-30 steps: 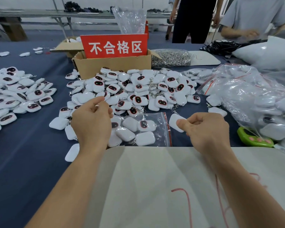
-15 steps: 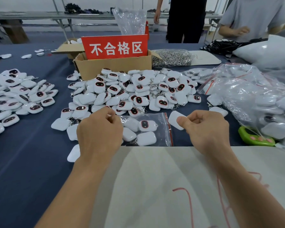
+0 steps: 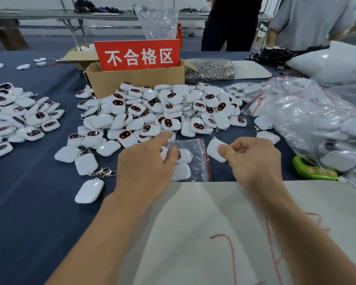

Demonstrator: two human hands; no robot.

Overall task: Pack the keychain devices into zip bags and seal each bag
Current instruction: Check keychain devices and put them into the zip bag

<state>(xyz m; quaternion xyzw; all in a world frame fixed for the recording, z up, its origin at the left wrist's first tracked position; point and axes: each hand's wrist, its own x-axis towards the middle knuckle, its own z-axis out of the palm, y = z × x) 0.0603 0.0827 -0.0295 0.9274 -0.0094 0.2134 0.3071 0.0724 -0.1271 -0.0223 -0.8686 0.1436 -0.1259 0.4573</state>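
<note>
Next device about to go in the zip bag

L hand (image 3: 146, 163) lies over zip bag (image 3: 196, 168) left part, index straight; grip can't tell. Bag's red zip edge (image 3: 207, 161) runs near-far, facing right. Device (image 3: 214, 150) just right of it, pinched in R hand (image 3: 255, 161), the nearer hand.

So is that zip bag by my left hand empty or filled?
Filled, at least partly: white keychain devices show through the clear zip bag.

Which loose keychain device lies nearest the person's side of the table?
The white keychain device lying blank side up on the blue cloth beside the left forearm, just nearer than a metal clasp; all others lie farther off.
</note>
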